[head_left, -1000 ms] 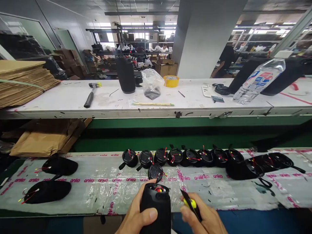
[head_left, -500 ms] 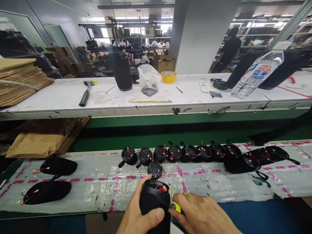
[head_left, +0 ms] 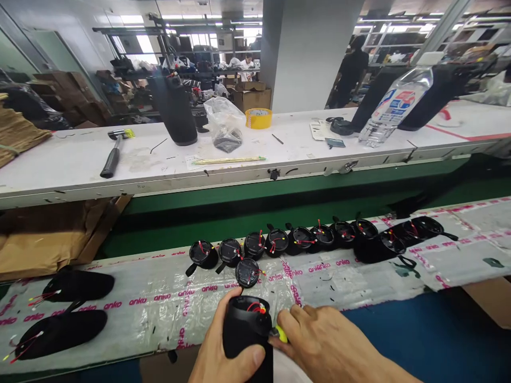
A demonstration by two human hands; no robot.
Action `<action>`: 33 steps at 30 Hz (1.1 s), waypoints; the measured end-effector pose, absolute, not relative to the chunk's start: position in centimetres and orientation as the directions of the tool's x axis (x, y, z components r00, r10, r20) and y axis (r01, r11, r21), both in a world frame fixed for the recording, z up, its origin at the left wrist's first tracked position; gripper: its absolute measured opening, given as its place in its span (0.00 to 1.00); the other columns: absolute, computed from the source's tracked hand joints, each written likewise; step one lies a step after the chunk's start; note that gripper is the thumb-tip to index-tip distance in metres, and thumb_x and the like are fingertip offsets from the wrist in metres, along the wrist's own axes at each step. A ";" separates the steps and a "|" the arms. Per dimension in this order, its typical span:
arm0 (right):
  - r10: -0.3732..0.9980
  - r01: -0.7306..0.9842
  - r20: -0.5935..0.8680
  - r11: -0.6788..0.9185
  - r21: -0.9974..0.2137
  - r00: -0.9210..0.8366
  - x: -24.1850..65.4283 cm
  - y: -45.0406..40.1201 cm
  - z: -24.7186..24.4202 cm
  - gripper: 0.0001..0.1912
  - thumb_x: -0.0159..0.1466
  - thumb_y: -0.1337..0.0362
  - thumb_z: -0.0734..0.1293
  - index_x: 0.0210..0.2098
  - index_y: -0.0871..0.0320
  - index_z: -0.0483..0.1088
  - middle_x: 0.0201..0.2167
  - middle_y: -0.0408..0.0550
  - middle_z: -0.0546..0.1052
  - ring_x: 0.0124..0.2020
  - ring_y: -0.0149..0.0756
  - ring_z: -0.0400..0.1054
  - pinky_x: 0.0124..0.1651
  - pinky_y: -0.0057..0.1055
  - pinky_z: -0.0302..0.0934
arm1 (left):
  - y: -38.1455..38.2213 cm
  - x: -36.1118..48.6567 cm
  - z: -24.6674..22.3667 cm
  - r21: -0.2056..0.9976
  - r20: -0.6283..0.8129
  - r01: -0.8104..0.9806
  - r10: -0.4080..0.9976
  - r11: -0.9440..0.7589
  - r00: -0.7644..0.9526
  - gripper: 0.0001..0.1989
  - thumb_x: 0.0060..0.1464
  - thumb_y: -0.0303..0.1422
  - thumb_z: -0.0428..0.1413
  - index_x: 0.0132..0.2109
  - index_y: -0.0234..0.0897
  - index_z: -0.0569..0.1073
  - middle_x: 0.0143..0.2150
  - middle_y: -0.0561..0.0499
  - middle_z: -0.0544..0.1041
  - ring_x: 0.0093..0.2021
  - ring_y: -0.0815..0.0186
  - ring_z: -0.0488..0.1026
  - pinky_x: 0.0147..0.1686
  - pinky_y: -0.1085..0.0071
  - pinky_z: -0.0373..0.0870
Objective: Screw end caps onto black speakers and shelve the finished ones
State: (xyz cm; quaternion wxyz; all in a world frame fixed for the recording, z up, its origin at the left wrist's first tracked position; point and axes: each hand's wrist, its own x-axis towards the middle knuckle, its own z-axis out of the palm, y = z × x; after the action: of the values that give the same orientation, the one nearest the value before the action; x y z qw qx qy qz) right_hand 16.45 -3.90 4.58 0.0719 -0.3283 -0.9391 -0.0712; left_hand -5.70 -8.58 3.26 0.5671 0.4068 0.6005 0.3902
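Upright at the bottom centre stands a black cylindrical speaker housing (head_left: 245,332), its open top showing red and yellow-tipped wires. My left hand (head_left: 225,351) is closed around it, thumb across the front and fingers at the left side. In my right hand (head_left: 315,335) is a small tool with a yellow-green handle (head_left: 281,333); its dark tip touches the housing's right upper edge. The rest of the tool is hidden by my fingers, so its exact kind is unclear. Just beyond the housing is another wired black speaker housing (head_left: 247,272).
Several black housings (head_left: 277,242) with wires line the plastic-covered bench (head_left: 159,319); two more (head_left: 59,332) lie at left. On the white shelf (head_left: 295,154) are a hammer (head_left: 113,154), yellow tape (head_left: 258,118), a bagged part (head_left: 227,130) and a bottle (head_left: 399,103). A person (head_left: 349,72) stands far back.
The view has turned, so the shelf and bench appear shifted left and tilted. Both hands keep their hold, with the tool tip still against the housing's edge.
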 end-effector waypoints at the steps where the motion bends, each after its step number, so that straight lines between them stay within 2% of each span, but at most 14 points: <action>1: 0.603 0.621 0.164 0.778 0.096 -0.781 16.4 -4.0 4.7 0.16 0.69 0.52 0.71 0.37 0.52 0.62 0.24 0.40 0.73 0.19 0.40 0.70 0.19 0.41 0.49 | -8.6 -5.7 3.3 0.928 -0.367 0.061 0.930 0.368 -0.036 0.49 0.43 0.57 0.69 0.68 0.43 0.66 0.59 0.42 0.79 0.60 0.39 0.74 0.62 0.52 0.65; 4: 0.595 0.607 0.123 0.783 0.135 -0.795 16.2 -4.2 5.1 0.15 0.69 0.53 0.71 0.38 0.52 0.61 0.24 0.40 0.73 0.18 0.40 0.69 0.19 0.42 0.44 | -8.7 -5.7 3.3 0.917 -0.386 0.091 0.922 0.388 -0.038 0.50 0.43 0.58 0.68 0.68 0.42 0.65 0.58 0.40 0.80 0.57 0.38 0.75 0.61 0.50 0.65; 10: 0.608 0.617 0.108 0.763 0.195 -0.786 15.6 -4.4 5.4 0.15 0.70 0.53 0.70 0.37 0.51 0.60 0.22 0.40 0.70 0.17 0.39 0.64 0.20 0.44 0.34 | -8.6 -5.7 3.7 0.895 -0.420 0.136 0.906 0.424 -0.055 0.50 0.44 0.58 0.68 0.68 0.42 0.62 0.59 0.39 0.79 0.59 0.38 0.74 0.62 0.49 0.62; 17: 0.573 0.569 0.011 0.812 0.134 -0.820 15.0 -4.3 6.4 0.11 0.70 0.60 0.71 0.38 0.52 0.62 0.28 0.40 0.70 0.21 0.38 0.65 0.18 0.43 0.35 | -8.4 -5.9 4.2 0.871 -0.431 0.226 0.899 0.437 -0.076 0.48 0.44 0.56 0.68 0.68 0.43 0.63 0.57 0.41 0.80 0.58 0.38 0.75 0.60 0.49 0.65; 20: 0.582 0.583 0.038 0.808 0.088 -0.812 14.9 -3.9 6.4 0.12 0.73 0.57 0.68 0.37 0.53 0.63 0.26 0.41 0.70 0.22 0.37 0.66 0.19 0.42 0.37 | -8.1 -6.1 3.9 0.892 -0.379 0.217 0.917 0.398 -0.125 0.47 0.42 0.57 0.69 0.65 0.43 0.67 0.58 0.41 0.80 0.60 0.37 0.74 0.61 0.49 0.67; 22: 0.612 0.620 0.112 0.782 0.058 -0.783 14.9 -3.7 5.9 0.14 0.74 0.53 0.66 0.37 0.54 0.63 0.25 0.41 0.71 0.22 0.37 0.67 0.20 0.40 0.41 | -7.7 -6.5 3.4 0.919 -0.339 0.164 0.930 0.359 -0.141 0.45 0.42 0.59 0.68 0.63 0.42 0.70 0.60 0.41 0.79 0.62 0.37 0.72 0.65 0.49 0.64; 24: 0.654 0.668 0.178 0.744 0.024 -0.735 14.9 -3.6 5.0 0.17 0.74 0.50 0.67 0.37 0.54 0.64 0.25 0.42 0.72 0.22 0.38 0.68 0.21 0.39 0.44 | -7.3 -6.9 2.8 0.923 -0.379 0.046 0.922 0.383 -0.080 0.45 0.43 0.60 0.67 0.64 0.43 0.70 0.61 0.41 0.78 0.64 0.37 0.71 0.67 0.48 0.62; 26: 0.675 0.690 0.213 0.724 -0.009 -0.706 15.0 -3.5 4.0 0.18 0.73 0.48 0.67 0.37 0.54 0.64 0.26 0.42 0.74 0.22 0.39 0.70 0.22 0.38 0.47 | -6.9 -7.2 2.4 0.879 -0.456 -0.126 0.888 0.460 0.058 0.46 0.44 0.57 0.67 0.67 0.43 0.68 0.60 0.41 0.79 0.63 0.36 0.72 0.63 0.47 0.66; 28: 0.663 0.675 0.243 0.737 -0.045 -0.708 15.0 -3.3 3.2 0.17 0.73 0.48 0.67 0.38 0.54 0.65 0.27 0.42 0.75 0.23 0.39 0.71 0.24 0.37 0.49 | -6.7 -7.3 2.1 0.824 -0.460 -0.281 0.870 0.493 0.177 0.44 0.44 0.52 0.68 0.67 0.43 0.67 0.58 0.40 0.80 0.61 0.37 0.74 0.57 0.50 0.71; 31: 0.607 0.601 0.404 0.783 -0.159 -0.684 15.3 -2.8 2.6 0.20 0.79 0.49 0.56 0.37 0.55 0.66 0.26 0.42 0.75 0.24 0.37 0.71 0.26 0.36 0.52 | -6.9 -7.1 1.8 0.797 -0.397 -0.402 0.893 0.451 0.213 0.40 0.44 0.46 0.70 0.64 0.43 0.70 0.58 0.42 0.81 0.59 0.40 0.76 0.55 0.54 0.73; 33: 0.576 0.504 0.558 0.811 -0.296 -0.598 15.7 -2.4 2.8 0.23 0.81 0.52 0.49 0.38 0.55 0.65 0.25 0.41 0.74 0.24 0.34 0.70 0.28 0.33 0.56 | -7.2 -6.9 1.4 0.727 -0.438 -0.482 0.870 0.490 0.225 0.39 0.46 0.45 0.70 0.65 0.44 0.69 0.56 0.43 0.81 0.57 0.43 0.78 0.53 0.56 0.74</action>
State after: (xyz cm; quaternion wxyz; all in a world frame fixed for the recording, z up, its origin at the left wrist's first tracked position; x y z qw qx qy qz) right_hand 15.70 -2.43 2.83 0.3307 -0.3026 -0.8923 0.0539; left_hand -6.90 -7.20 1.44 0.7491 0.2267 0.4287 0.4513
